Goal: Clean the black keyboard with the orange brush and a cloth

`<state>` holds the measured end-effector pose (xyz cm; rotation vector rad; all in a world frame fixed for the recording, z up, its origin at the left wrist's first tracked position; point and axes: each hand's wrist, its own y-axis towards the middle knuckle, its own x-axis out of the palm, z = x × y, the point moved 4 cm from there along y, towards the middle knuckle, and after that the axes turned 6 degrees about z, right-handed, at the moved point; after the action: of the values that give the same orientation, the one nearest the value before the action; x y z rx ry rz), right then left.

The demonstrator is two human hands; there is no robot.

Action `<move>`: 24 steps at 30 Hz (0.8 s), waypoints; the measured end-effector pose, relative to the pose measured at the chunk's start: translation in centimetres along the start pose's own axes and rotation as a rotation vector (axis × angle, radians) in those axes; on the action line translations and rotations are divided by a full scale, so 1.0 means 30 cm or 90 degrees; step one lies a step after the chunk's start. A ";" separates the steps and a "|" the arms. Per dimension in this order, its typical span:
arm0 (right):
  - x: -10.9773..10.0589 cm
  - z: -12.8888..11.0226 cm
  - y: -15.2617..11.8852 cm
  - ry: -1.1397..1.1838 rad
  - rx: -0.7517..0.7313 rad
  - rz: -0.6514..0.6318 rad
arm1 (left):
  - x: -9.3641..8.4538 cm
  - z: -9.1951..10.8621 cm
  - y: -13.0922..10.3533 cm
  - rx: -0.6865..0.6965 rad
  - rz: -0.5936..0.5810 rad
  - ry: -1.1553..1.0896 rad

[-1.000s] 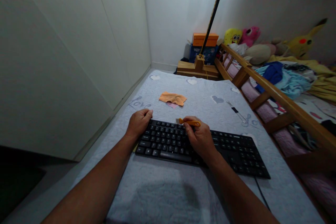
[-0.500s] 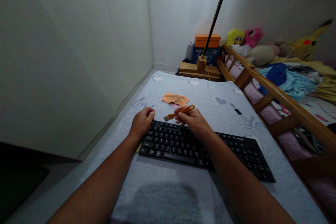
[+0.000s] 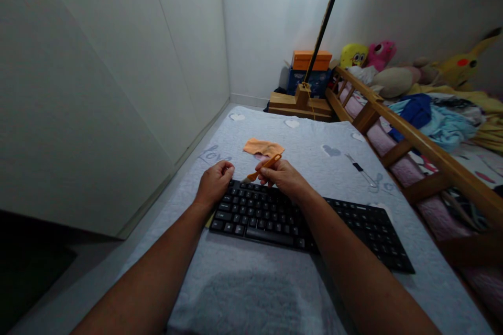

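Keyboard [image 3: 267, 217], black, lies on a pale bedcover [image 3: 239, 293] lettered "Love"; its maker's label is too small to read. The right hand [image 3: 285, 177] pinches an orange brush [image 3: 271, 162], bristles by the keyboard's far left edge. The left hand [image 3: 214, 183] curls at the left end; whether it grips, I cannot tell.

Keyboard [image 3: 263, 217] and brush handle [image 3: 272, 161] look plastic, the railing [image 3: 416, 136] smooth wood.
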<state>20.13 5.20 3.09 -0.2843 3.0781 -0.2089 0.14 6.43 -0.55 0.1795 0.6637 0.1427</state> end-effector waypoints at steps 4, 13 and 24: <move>-0.041 -0.006 -0.002 -0.015 0.023 0.018 | 0.000 -0.002 0.000 -0.001 -0.001 -0.005; -0.028 -0.007 0.019 0.030 0.000 0.022 | 0.002 0.001 0.001 0.000 -0.001 0.000; -0.060 -0.013 -0.001 -0.073 0.046 0.030 | -0.005 0.017 -0.002 0.004 0.001 0.007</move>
<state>21.87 5.57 3.54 -0.2119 2.9529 -0.2905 0.34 6.28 -0.08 0.1863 0.6748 0.1434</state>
